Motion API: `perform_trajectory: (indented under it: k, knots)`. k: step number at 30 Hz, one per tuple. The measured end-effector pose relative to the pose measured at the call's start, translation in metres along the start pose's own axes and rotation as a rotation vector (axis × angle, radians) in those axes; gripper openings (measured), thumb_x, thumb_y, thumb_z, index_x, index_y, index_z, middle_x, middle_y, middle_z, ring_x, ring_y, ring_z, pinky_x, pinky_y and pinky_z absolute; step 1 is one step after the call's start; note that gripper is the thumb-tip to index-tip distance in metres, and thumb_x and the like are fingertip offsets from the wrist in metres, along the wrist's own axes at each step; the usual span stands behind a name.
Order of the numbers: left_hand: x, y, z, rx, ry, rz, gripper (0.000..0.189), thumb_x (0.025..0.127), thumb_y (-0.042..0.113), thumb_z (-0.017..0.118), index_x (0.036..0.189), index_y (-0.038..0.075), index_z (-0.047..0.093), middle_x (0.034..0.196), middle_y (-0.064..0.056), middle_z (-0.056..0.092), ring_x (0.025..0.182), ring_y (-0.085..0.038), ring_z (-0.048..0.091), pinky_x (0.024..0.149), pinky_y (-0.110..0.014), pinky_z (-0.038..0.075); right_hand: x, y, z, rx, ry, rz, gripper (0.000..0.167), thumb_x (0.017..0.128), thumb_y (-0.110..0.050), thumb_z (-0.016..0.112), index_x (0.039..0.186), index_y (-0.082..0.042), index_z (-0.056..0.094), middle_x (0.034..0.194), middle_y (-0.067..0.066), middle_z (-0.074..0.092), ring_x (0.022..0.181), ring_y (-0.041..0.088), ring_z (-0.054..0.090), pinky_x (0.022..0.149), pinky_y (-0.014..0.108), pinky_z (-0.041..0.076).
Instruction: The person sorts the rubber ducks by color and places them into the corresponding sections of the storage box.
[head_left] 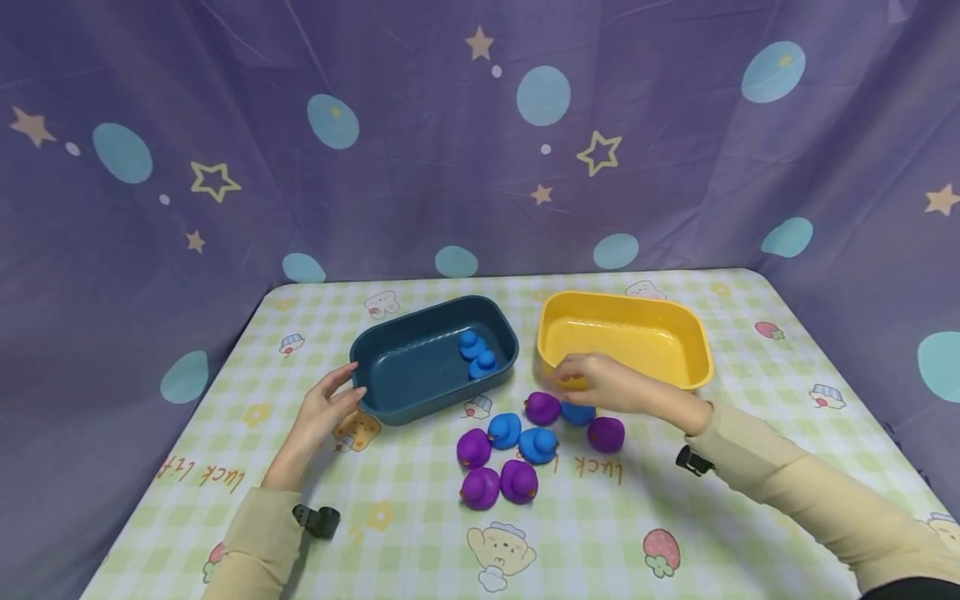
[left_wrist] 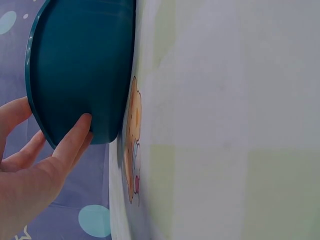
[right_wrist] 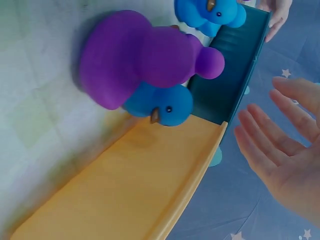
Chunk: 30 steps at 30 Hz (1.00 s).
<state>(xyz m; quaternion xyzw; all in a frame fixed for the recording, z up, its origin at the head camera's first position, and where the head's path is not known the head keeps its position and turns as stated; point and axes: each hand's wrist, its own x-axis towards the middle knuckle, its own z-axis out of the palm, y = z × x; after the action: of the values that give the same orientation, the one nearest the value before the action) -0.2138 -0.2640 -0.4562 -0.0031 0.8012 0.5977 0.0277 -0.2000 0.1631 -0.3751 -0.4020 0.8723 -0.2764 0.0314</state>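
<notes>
My left hand [head_left: 322, 412] is at the left end of a dark teal bin [head_left: 416, 408], its fingers spread and touching the corner; in the left wrist view a fingertip rests on the bin wall [left_wrist: 75, 65]. Two blue rubber ducks [head_left: 483, 365] sit inside it at the right. Over the front rim of a yellow bin [head_left: 626, 304] hovers my right hand [head_left: 600, 382], fingers loosely extended and holding nothing in the right wrist view. Just below it are a purple duck [head_left: 542, 408], a partly hidden blue duck [head_left: 578, 414] and another purple duck [head_left: 606, 434].
More ducks lie in front of the bins: two blue ones, including a blue duck [head_left: 538, 445], and three purple ones, including a purple duck [head_left: 480, 487]. A checked cloth [head_left: 420, 550] covers the table. Behind it hangs a purple patterned curtain [head_left: 420, 192].
</notes>
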Motion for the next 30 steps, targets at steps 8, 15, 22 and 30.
perform_trajectory:
  k: [8, 15, 22, 30]
  knots:
    - [0.011, -0.02, -0.004, -0.03, 0.003, 0.025, 0.076, 0.073, 0.05, 0.064, 0.135, 0.017, 0.035, 0.142, -0.015, 0.025, 0.117, -0.033, 0.042, 0.075, -0.017, 0.048, -0.01, 0.005, 0.002, 0.002, -0.004, 0.032, 0.019, 0.078, -0.006, 0.064, 0.097, -0.004, 0.065, 0.091, 0.004, 0.062, 0.085, 0.021, 0.059, 0.076, 0.032, 0.049]
    - [0.009, -0.018, -0.004, -0.012, 0.005, 0.015, 0.071, 0.077, 0.044, 0.063, 0.136, 0.017, 0.035, 0.142, -0.015, 0.024, 0.117, -0.032, 0.043, 0.076, -0.018, 0.048, -0.018, 0.009, 0.004, -0.022, -0.025, 0.037, 0.022, 0.078, -0.006, 0.065, 0.1, -0.002, 0.064, 0.094, 0.009, 0.062, 0.087, 0.021, 0.059, 0.077, 0.031, 0.048]
    - [-0.001, 0.002, 0.0, 0.002, -0.005, -0.005, 0.066, 0.081, 0.037, 0.061, 0.136, 0.014, 0.034, 0.141, -0.017, 0.024, 0.117, -0.03, 0.044, 0.077, -0.018, 0.047, -0.023, 0.011, 0.005, -0.005, -0.025, 0.066, 0.023, 0.078, -0.006, 0.065, 0.101, -0.001, 0.064, 0.096, 0.009, 0.063, 0.088, 0.023, 0.058, 0.078, 0.035, 0.048]
    - [-0.014, 0.029, 0.005, 0.017, -0.019, -0.031, 0.059, 0.087, 0.021, 0.056, 0.137, 0.006, 0.029, 0.142, -0.02, 0.022, 0.119, -0.033, 0.04, 0.081, -0.023, 0.047, -0.029, 0.015, 0.007, 0.005, -0.039, 0.081, 0.026, 0.078, -0.004, 0.064, 0.104, 0.0, 0.063, 0.097, 0.009, 0.063, 0.083, 0.021, 0.057, 0.073, 0.035, 0.049]
